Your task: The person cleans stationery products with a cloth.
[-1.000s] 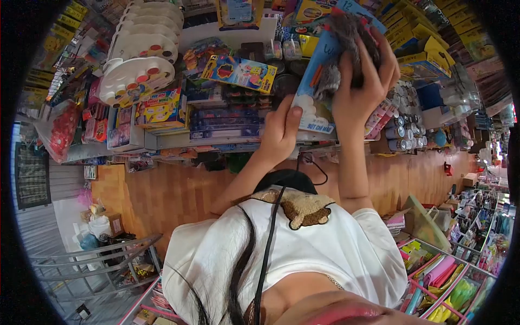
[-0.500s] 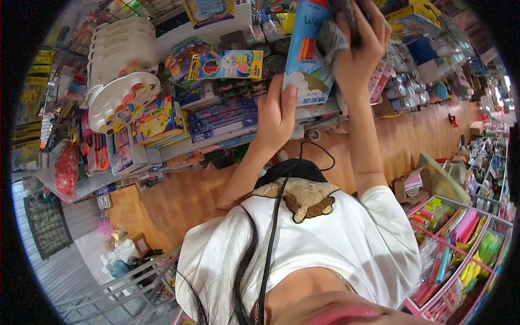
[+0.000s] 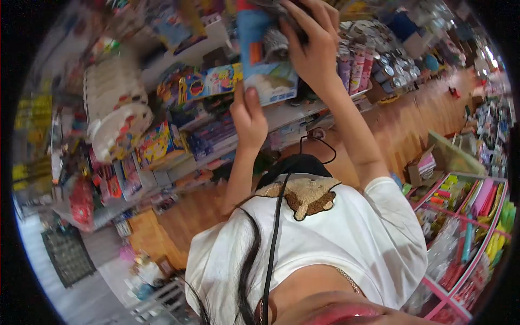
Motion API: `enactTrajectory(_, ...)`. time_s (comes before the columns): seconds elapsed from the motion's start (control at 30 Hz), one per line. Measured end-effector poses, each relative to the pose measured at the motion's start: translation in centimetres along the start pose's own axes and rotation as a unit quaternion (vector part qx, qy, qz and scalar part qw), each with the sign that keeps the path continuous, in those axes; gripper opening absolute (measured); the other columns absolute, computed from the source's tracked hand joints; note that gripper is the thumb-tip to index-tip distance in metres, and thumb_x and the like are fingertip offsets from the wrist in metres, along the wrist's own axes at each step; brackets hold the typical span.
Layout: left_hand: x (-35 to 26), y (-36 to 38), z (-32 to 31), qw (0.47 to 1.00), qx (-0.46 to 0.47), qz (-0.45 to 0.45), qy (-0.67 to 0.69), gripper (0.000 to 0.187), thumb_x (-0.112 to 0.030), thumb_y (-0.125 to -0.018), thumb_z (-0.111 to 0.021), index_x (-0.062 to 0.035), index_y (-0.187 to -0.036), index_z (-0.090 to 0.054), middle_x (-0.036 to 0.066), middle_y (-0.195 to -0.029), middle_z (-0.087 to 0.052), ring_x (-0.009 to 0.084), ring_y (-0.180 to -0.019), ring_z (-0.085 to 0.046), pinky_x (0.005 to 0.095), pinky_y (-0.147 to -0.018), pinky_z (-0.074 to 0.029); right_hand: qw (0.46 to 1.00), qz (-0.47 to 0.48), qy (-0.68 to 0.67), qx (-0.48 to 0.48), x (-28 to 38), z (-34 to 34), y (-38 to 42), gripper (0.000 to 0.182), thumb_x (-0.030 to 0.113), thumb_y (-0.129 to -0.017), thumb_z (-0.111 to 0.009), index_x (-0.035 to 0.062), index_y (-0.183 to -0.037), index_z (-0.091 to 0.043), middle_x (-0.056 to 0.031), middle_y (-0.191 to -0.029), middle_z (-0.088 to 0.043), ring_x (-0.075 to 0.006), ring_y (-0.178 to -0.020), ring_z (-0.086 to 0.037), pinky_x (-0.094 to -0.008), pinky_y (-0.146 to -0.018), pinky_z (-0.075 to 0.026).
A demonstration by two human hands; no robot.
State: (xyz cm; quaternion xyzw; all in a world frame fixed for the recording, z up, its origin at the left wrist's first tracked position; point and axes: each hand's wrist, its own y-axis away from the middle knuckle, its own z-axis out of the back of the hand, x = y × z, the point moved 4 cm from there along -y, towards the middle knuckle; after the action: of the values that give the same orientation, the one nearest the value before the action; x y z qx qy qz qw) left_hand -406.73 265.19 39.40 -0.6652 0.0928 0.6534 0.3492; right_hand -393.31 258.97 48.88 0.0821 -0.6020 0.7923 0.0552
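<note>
A blue box of coloured pencils (image 3: 269, 84) is held up at the top middle, in front of the shelf. My left hand (image 3: 250, 118) grips its lower left edge, thumb across the front. Against the front of the box, my right hand (image 3: 315, 51) presses a fuzzy grey cloth (image 3: 277, 44), with its fingers closed around it. The upper part of the box is cut off by the frame and partly covered by the cloth. Behind the box lies a yellow and blue packet (image 3: 208, 84) on the shelf.
White paint palettes (image 3: 120, 127) hang at the left beside colourful boxes (image 3: 160, 143). Several lidded jars (image 3: 392, 73) stand on the shelf at the right. A pink-edged display rack (image 3: 455, 214) is at the lower right, near an open cardboard box (image 3: 425, 165).
Both hands, the pencil box and the cloth have shifted left in view. The head view has turned, so the shelf appears tilted and blurred.
</note>
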Motion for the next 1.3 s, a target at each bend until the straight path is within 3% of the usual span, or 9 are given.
enactTrajectory(0.07, 0.4, 0.2, -0.5, 0.998, -0.031, -0.063, 0.003, 0.048, -0.033, -0.092, -0.036, 0.007, -0.118, -0.04, 0.009, -0.094, -0.053, 0.0163, -0.084, -0.048, 0.0283, -0.074, -0.038, 0.995, -0.063, -0.035, 0.064, -1.6, 0.7, -0.6, 0.042, 0.022, -0.082, -0.053, 0.0143, -0.123, -0.046, -0.0153, -0.13, -0.039, -0.0325, -0.12, -0.034, -0.0431, -0.096, -0.027)
enactTrajectory(0.1, -0.3, 0.0, -0.8, 0.991, -0.057, -0.116, -0.015, 0.034, -0.026, -0.092, -0.038, 0.005, -0.103, -0.046, 0.007, -0.073, -0.056, 0.0129, -0.064, -0.048, 0.0255, -0.059, -0.038, 0.996, -0.004, 0.009, -0.086, -2.1, 0.8, 0.1, 0.032, 0.007, -0.07, -0.061, 0.011, -0.101, -0.06, -0.0075, -0.106, -0.054, -0.0283, -0.099, -0.045, -0.0389, -0.084, -0.035)
enactTrajectory(0.3, 0.4, 0.1, -1.8, 0.991, -0.064, -0.087, 0.076, 0.046, -0.035, -0.093, -0.034, 0.0047, -0.117, -0.037, 0.01, -0.102, -0.051, 0.0134, -0.088, -0.048, 0.0273, -0.074, -0.039, 0.998, -0.032, -0.008, 0.048, 2.8, 1.1, 7.6, 0.043, 0.014, -0.066, -0.062, 0.018, -0.109, -0.056, 0.0003, -0.111, -0.05, -0.0231, -0.1, -0.043, -0.0352, -0.084, -0.034)
enactTrajectory(0.53, 1.7, 0.6, -2.0, 0.989, -0.083, -0.047, 0.111, 0.053, -0.033, -0.093, -0.034, 0.005, -0.129, -0.024, 0.019, -0.127, -0.035, 0.0224, -0.112, -0.04, 0.0313, -0.089, -0.036, 0.999, 0.044, 0.025, -0.003, 1.8, -0.4, 3.9, 0.038, 0.025, -0.069, -0.064, 0.0221, -0.106, -0.057, 0.003, -0.111, -0.049, -0.0171, -0.101, -0.044, -0.0349, -0.084, -0.034)
enactTrajectory(0.73, 1.1, 0.4, -1.0, 0.987, -0.155, -0.027, -0.034, 0.056, -0.033, -0.093, -0.035, 0.0092, -0.128, -0.024, 0.022, -0.129, -0.033, 0.0242, -0.117, -0.035, 0.0309, -0.098, -0.025, 0.988, -0.093, 0.057, -0.107, -1.3, -0.2, 1.1, 0.038, 0.019, -0.067, -0.064, 0.0181, -0.105, -0.057, -0.0047, -0.104, -0.05, -0.0229, -0.096, -0.046, -0.0365, -0.078, -0.035)
enactTrajectory(0.87, 2.4, 0.1, -0.9, 0.986, -0.145, -0.063, -0.048, 0.049, -0.034, -0.093, -0.034, 0.0084, -0.117, -0.035, 0.02, -0.118, -0.04, 0.0234, -0.104, -0.042, 0.0323, -0.089, -0.034, 0.983, -0.157, 0.03, -0.091, 0.6, -0.4, 3.6, 0.045, 0.016, -0.064, -0.065, 0.0173, -0.107, -0.055, -0.0094, -0.103, -0.048, -0.0261, -0.094, -0.045, -0.0381, -0.077, -0.034)
enactTrajectory(1.0, 2.7, 0.7, -1.3, 0.987, -0.157, 0.008, 0.033, 0.037, -0.028, -0.093, -0.035, 0.0079, -0.101, -0.041, 0.019, -0.102, -0.046, 0.0234, -0.09, -0.046, 0.0344, -0.083, -0.037, 0.996, -0.048, -0.032, -0.072, 3.0, -0.7, 3.5, 0.048, 0.014, -0.062, -0.066, 0.0208, -0.108, -0.054, -0.0077, -0.106, -0.047, -0.025, -0.093, -0.046, -0.0394, -0.077, -0.034)
enactTrajectory(1.07, 2.5, 0.0, -1.3, 0.988, -0.122, -0.097, -0.014, 0.043, -0.029, -0.093, -0.035, 0.0113, -0.109, -0.039, 0.02, -0.103, -0.046, 0.0239, -0.091, -0.046, 0.0343, -0.084, -0.037, 0.997, -0.021, -0.009, -0.075, 2.0, -1.2, 2.3, 0.045, 0.018, -0.065, -0.062, 0.0231, -0.109, -0.055, -0.0073, -0.106, -0.047, -0.0239, -0.093, -0.046, -0.0381, -0.077, -0.034)
enactTrajectory(1.3, 1.5, -0.6, -1.8, 0.967, -0.158, -0.167, -0.11, 0.044, -0.023, -0.093, -0.036, 0.0162, -0.114, -0.036, 0.025, -0.108, -0.047, 0.0232, -0.093, -0.048, 0.0322, -0.081, -0.039, 0.981, -0.109, 0.075, -0.138, -1.9, -1.7, 2.2, 0.037, 0.025, -0.069, -0.059, 0.0183, -0.105, -0.056, -0.0125, -0.101, -0.046, -0.0274, -0.09, -0.044, -0.04, -0.076, -0.034)
